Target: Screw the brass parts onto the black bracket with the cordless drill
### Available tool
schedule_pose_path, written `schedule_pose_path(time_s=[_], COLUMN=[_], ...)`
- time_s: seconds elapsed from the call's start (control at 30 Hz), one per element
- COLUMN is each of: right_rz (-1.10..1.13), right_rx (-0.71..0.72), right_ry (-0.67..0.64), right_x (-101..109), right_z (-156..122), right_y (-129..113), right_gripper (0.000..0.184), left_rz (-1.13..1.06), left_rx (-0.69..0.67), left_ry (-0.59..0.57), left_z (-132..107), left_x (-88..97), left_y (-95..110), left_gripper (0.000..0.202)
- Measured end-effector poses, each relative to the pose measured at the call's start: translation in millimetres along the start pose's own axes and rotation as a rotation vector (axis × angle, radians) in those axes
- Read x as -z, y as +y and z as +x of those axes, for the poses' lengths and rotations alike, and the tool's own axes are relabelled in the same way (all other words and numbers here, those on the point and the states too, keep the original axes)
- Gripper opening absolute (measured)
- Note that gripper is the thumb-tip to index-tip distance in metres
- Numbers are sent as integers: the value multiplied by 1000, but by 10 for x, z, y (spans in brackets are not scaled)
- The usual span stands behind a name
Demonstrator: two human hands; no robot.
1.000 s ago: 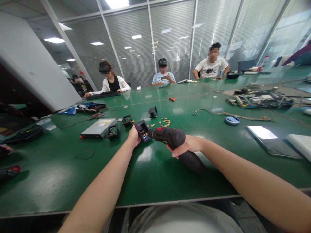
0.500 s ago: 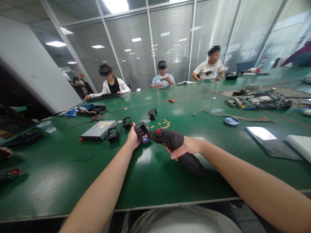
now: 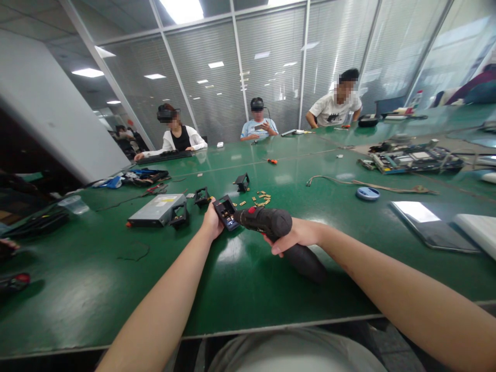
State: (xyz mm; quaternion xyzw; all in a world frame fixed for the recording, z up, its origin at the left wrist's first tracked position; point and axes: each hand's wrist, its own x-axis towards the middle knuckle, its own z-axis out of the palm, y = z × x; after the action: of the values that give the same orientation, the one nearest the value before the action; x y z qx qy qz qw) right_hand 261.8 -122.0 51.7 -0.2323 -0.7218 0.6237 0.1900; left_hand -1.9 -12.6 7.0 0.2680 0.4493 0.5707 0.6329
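My left hand (image 3: 212, 222) is closed on a small black block with brass terminals (image 3: 226, 212), holding it tilted just above the green table (image 3: 240, 279). My right hand (image 3: 296, 235) grips a black electric screwdriver (image 3: 277, 231) with a red switch; its nose points at the block's face. Several small brass parts (image 3: 261, 197) lie on the table just beyond the block.
A grey metal drive box (image 3: 157, 210) and black plastic brackets (image 3: 202, 196) lie to the left. A blue round lid (image 3: 368, 192), a cable, a circuit board (image 3: 414, 159) and a flat panel (image 3: 430, 225) lie to the right. Three people sit at the far side.
Both hands with the block and the screwdriver stay together; the view has shifted slightly, nothing else has visibly moved.
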Motion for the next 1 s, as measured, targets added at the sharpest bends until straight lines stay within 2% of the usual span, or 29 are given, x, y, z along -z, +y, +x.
schedule_pose_path(time_s=[0.3,1.0], right_rz=[-2,-25], right_rx=[10,-35], right_ry=[-5,19], right_x=[-12,-27], right_z=[-2,-23], right_y=[-13,-75], right_gripper=[31,33], left_rz=[5,-4], left_rx=[1,-21], left_ry=[-21,55], left_z=[6,-51], left_x=[9,-38], left_y=[-11,5], left_gripper=[57,51])
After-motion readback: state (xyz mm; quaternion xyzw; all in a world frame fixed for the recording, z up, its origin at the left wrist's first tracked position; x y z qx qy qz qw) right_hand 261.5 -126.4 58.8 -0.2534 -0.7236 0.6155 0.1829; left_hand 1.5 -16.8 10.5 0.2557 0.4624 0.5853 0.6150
